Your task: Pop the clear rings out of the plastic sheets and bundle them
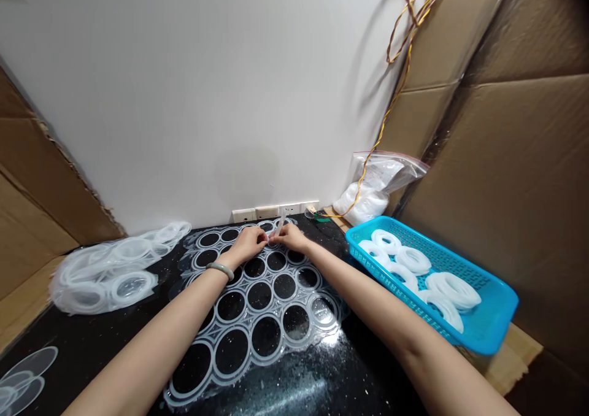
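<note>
Two hands: right hand (291, 237) is pinching one thin translucent strip (280, 221) over the far part of one ring-patterned sheet (246, 305); left hand (248, 242), one bracelet (221, 270) on its wrist, is bunching fingertips just beside, can't tell if gripping. Sheet is lying on one black tabletop (101, 336), five openings lining its near edge. Right: one blue basket (501, 318) is holding about six white ring bundles (460, 290); one plastic bag (368, 189) is sitting beyond. Left: one translucent pile (133, 250).

My right hand (291, 237) pinches a pale strip (280, 220) beside my left hand (248, 242), over the ringed sheet (245, 318) on the worktop (368, 367).
</note>
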A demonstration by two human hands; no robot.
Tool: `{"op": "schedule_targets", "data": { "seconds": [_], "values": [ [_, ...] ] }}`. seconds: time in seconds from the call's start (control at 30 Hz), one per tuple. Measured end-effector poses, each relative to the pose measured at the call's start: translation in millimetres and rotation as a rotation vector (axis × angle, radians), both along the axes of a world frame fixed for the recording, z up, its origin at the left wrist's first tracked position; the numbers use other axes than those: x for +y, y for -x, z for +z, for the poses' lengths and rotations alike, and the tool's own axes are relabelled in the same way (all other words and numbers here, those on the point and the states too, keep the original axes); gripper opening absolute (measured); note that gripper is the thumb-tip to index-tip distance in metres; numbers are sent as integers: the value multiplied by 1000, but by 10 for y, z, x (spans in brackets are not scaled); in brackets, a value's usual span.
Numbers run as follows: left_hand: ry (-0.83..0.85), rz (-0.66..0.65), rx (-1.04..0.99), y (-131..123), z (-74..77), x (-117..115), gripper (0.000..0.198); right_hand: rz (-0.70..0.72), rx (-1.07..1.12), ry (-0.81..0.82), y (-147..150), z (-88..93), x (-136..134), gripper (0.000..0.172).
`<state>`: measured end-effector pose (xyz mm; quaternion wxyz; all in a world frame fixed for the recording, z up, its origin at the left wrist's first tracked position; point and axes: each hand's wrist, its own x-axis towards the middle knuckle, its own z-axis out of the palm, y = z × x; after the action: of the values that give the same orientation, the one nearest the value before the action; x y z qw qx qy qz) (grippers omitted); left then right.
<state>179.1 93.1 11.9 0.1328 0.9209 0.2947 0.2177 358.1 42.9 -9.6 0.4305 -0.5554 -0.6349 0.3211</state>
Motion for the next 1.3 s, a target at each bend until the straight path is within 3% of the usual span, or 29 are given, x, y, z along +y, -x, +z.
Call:
{"op": "schedule_targets", "data": {
  "seconds": [0.23, 0.43, 0.63, 0.73, 1.0, 1.17, 1.3],
  "values": [
    [-8, 69, 7, 174, 17, -129, 20, 28, -358, -164, 43, 0, -49, 10],
    [-15, 66, 182, 384, -192, -173, 49, -41, -646, -344, 73, 48, 10, 15],
    [-18, 78, 284, 432, -319, -226, 54, -321, -487, -295, -148, 189, 191, 20],
    [-25, 82, 277, 428, -303, -219, 53, -366, -388, -256, -207, 224, 215, 25],
    [-106, 93, 109, 157, -52, -131, 28, -208, -123, -170, 123, -18, 88, 16],
    [-59, 98, 75, -78, -67, -19, 10, -163, 47, -98, 36, -109, 16, 20],
    [-11, 85, 47, -112, -99, 54, 9, -118, 79, -41, -97, -83, -42, 30]
  ]
}}
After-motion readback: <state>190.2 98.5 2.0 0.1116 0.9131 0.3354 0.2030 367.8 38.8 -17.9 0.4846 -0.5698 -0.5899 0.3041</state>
